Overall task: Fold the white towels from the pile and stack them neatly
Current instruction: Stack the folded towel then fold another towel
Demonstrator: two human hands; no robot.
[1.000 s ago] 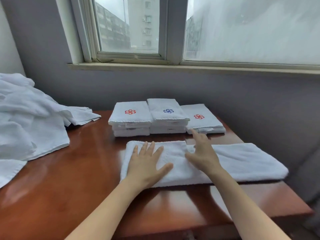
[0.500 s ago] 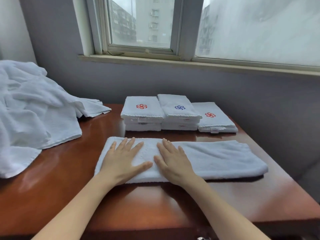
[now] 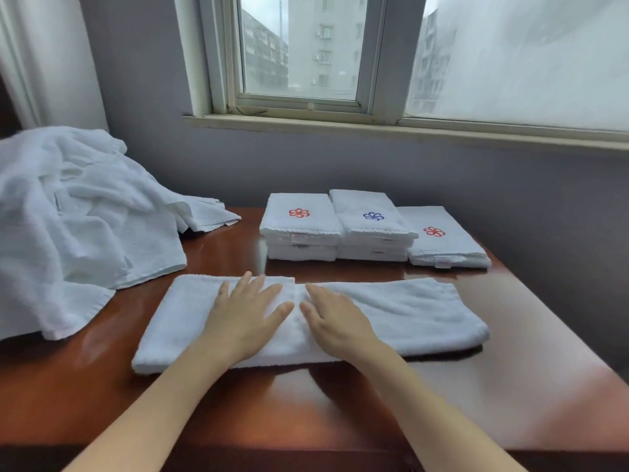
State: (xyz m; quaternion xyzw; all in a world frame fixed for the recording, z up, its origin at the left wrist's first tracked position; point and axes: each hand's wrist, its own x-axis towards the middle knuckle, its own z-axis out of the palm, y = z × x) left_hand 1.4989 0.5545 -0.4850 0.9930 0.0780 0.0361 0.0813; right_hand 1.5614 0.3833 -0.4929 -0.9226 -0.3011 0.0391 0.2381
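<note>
Both flat hands, left hand (image 3: 245,313) and right hand (image 3: 335,320), press the long folded towel (image 3: 408,311); folded stacks (image 3: 371,226) at twelve o'clock, pile (image 3: 75,216) at ten.

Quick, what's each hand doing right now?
Left hand: open, flat on the long folded towel.
Right hand: open, flat on the same towel.

White towels (image 3: 391,315), red/blue flower logos (image 3: 299,213)

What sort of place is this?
Likely a hotel room or its housekeeping corner: folded white towels with embroidered flower logos, a heap of unfolded white towels, a polished wooden table under a window.
</note>
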